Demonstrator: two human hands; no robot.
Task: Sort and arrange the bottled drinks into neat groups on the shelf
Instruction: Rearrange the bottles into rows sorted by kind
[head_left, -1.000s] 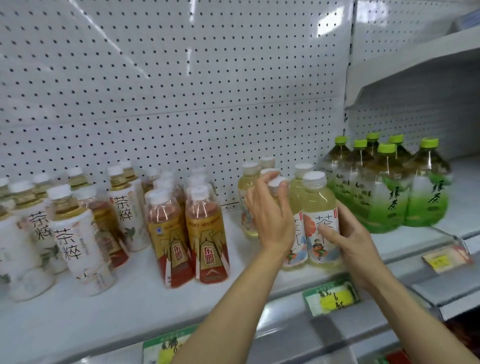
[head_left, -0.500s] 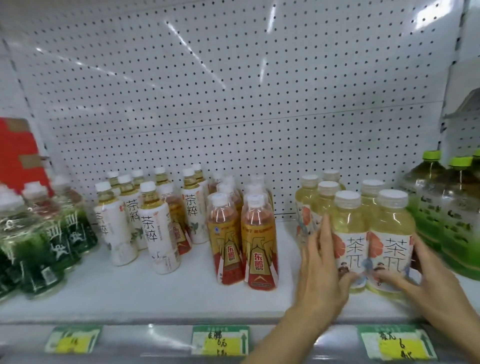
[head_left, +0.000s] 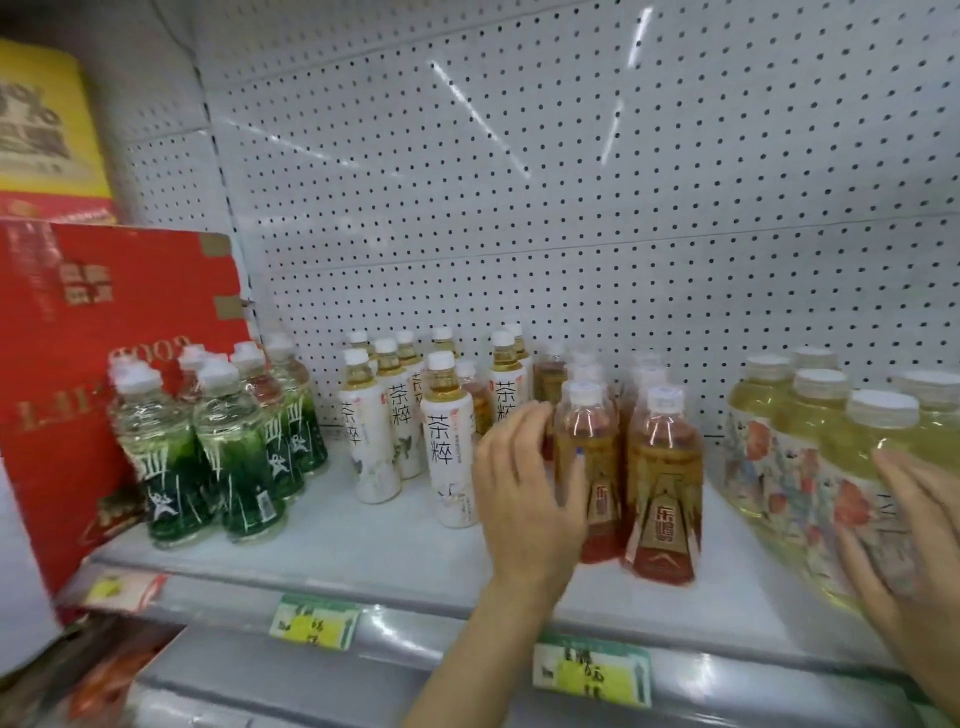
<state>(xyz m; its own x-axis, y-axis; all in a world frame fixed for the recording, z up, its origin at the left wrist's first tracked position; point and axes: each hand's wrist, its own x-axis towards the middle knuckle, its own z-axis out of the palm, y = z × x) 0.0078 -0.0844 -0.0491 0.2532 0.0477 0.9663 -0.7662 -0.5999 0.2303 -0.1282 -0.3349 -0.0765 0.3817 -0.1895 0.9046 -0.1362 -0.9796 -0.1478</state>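
Our shelf holds four groups of bottles: green ones far left, white ones, amber ones and pale yellow ones at right. Our left hand, fingers spread, touches the near-left amber bottle; our right hand lies open-fingered against the yellow group

Boxes, pegboard and price tags

A red carton stands left under a yellow box; white pegboard behind; price tags below.
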